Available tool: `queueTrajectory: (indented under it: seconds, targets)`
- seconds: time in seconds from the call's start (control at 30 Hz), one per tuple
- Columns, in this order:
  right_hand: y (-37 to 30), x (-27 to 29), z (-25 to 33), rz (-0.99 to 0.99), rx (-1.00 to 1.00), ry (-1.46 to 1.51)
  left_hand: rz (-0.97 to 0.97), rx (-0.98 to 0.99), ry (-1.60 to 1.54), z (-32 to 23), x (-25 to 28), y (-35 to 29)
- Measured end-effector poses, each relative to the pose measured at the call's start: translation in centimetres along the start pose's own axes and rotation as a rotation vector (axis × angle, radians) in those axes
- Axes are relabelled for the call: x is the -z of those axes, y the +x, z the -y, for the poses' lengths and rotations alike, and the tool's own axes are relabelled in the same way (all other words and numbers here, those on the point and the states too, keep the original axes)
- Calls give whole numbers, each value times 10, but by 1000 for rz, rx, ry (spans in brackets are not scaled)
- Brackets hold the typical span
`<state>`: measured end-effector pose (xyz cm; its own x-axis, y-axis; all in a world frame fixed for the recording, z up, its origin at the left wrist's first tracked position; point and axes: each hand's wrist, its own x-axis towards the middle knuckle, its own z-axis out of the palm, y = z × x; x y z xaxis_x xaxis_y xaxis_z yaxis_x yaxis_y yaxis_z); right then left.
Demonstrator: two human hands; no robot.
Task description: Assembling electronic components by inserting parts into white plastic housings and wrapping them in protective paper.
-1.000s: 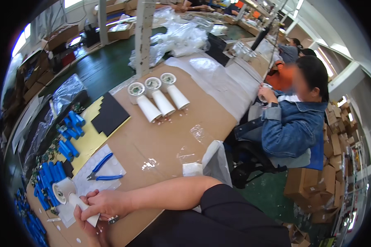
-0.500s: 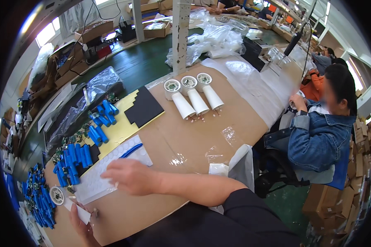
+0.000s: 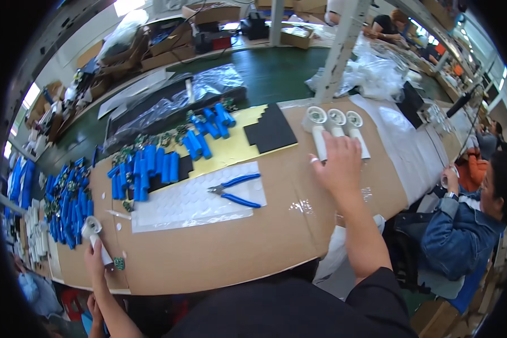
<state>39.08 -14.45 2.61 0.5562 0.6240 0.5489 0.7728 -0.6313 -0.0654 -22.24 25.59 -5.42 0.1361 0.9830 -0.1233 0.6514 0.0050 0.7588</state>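
Note:
My left hand, at the near left of the table, is closed round the tube of a white housing with a round open head. A small green circuit board lies beside it. On the right, my right hand reaches over a row of three white housings with round heads. Its fingers stretch over the middle one, with the thumb apart; it partly hides their tubes. Blue-handled cutters lie with jaws apart on a sheet of round white stickers.
Blue cylindrical cells with circuit boards lie on yellow and black sheets; another heap of cells is farther left. Crumpled clear plastic lies behind a post. A person in a denim jacket sits at right.
My right hand has moved from above the sticker sheet to the row of white housings, uncovering the cutters. My left hand still holds its housing. The view has turned left.

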Motion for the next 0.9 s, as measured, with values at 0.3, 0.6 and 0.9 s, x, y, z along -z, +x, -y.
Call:
queueTrajectory:
  seconds: [0.3,0.6,0.9]
  targets:
    - [8,-5,-4,-19,-23,-67,-563,-839,393,-117,-52,-90]
    - [-2,74,117,-8,195,664,-58,-1346,62,-258,-180,-164]
    - [-20,26,162,11,506,1116,254,-1348,-334,-259,-239,-152]
